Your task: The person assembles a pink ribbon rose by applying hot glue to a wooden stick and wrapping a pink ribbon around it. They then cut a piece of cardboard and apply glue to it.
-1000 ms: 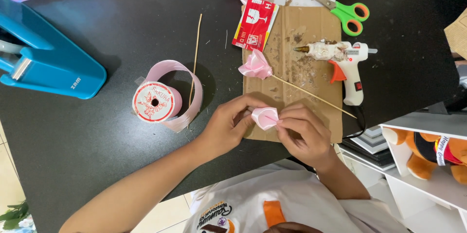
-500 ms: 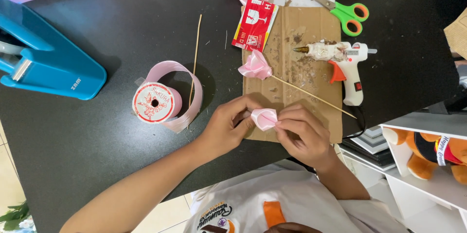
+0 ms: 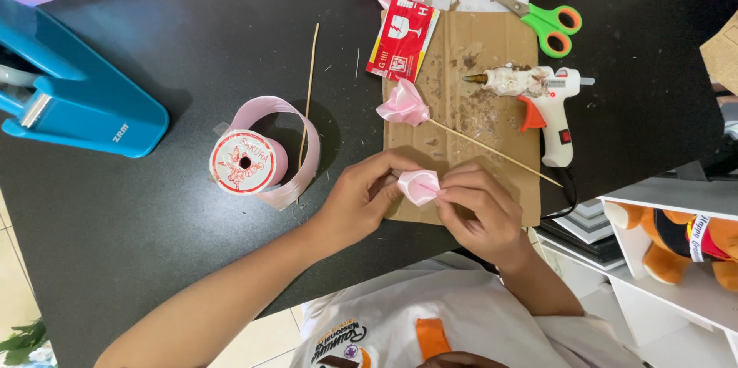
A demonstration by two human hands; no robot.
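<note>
Both hands, left (image 3: 361, 199) & right (image 3: 480, 210), pinch your folded pink ribbon piece (image 3: 420, 185) at cardboard's (image 3: 461, 99) near edge; red rectangular packet (image 3: 402, 39) sits top-left, bare bench (image 3: 154, 45) beyond.

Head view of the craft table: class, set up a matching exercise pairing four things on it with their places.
Things:
1. green-handled scissors
2. white hot glue gun
3. pink ribbon spool
4. folded pink ribbon piece

Places:
A. pinched between both hands
B. on the brown cardboard sheet's right side
C. on black tabletop, left of the cardboard
D. by the cardboard's top right corner

Pairs: 1-D, 2-B, 3-C, 4-A
</note>
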